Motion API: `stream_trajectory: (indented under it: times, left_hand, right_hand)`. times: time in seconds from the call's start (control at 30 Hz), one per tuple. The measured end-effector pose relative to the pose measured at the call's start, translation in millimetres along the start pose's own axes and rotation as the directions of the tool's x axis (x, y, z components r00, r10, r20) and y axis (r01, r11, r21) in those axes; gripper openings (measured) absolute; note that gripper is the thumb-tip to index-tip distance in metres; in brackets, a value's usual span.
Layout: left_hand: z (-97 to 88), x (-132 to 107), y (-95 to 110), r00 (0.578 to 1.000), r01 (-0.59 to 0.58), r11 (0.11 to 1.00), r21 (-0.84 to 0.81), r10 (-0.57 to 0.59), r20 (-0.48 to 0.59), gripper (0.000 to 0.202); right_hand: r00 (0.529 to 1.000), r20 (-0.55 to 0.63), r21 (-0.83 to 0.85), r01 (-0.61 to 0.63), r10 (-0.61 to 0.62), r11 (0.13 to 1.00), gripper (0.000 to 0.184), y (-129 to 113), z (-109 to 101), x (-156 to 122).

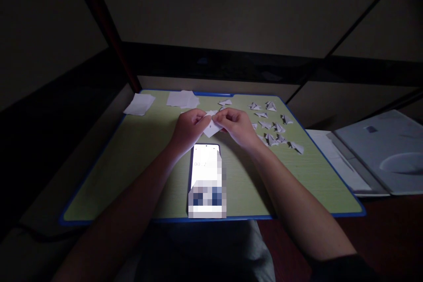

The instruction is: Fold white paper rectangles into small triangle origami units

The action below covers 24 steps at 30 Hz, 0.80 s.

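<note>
A small sheet of white paper point(211, 129), partly folded with a corner pointing down, is held above the table. My left hand point(191, 127) pinches its left side between thumb and fingers. On the other side my right hand point(236, 125) grips the paper, its thumb close to the left thumb near the top edge. The fingertips hide much of the folded part. Just below the hands lies a phone point(205, 172) with a lit screen, its lower part blurred out.
Several folded paper pieces point(271, 139) are scattered on the right of the green table point(132, 172). Stacks of paper sheets lie at the back left point(139, 104) and back middle point(182, 98). A grey-white open case or box point(383, 150) stands beyond the table's right edge.
</note>
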<state>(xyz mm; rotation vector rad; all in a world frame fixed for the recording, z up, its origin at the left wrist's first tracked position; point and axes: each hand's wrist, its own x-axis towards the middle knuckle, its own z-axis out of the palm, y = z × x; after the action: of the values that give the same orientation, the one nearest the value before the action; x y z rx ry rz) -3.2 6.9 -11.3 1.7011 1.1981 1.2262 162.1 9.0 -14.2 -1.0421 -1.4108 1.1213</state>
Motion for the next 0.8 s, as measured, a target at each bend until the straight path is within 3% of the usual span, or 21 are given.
stream_trajectory:
  times: [0.1,0.3,0.43,0.67,0.8]
  left_hand:
    - [0.5,-2.4,3.1,0.999,0.031,0.999,-0.023,-0.03,0.023,0.014]
    - [2.2,-6.8,3.9,0.99,0.043,0.988,-0.15,-0.022,0.136,0.056]
    - [2.3,-6.1,6.8,0.988,0.067,0.978,-0.2,-0.037,0.151,0.058]
    - [-2.1,1.4,6.3,0.992,0.117,0.982,-0.146,-0.11,0.055,0.053]
    - [-1.5,2.9,2.0,0.992,0.127,0.974,-0.19,-0.119,0.05,0.049]
  right_hand:
    - [1.0,-0.005,0.005,-0.009,0.009,1.0,0.023,0.9,-0.4,0.5]
    - [0.998,-0.055,0.065,-0.019,0.023,0.998,0.03,-2.1,-4.3,1.8]
    - [0.998,-0.048,0.114,-0.039,0.045,0.993,0.035,-4.6,-4.9,1.4]
    - [0.998,0.053,0.119,0.03,-0.037,0.992,0.053,-6.7,-1.7,-0.8]
    - [0.998,0.04,0.06,0.049,-0.051,0.997,0.045,-3.1,-1.5,0.5]
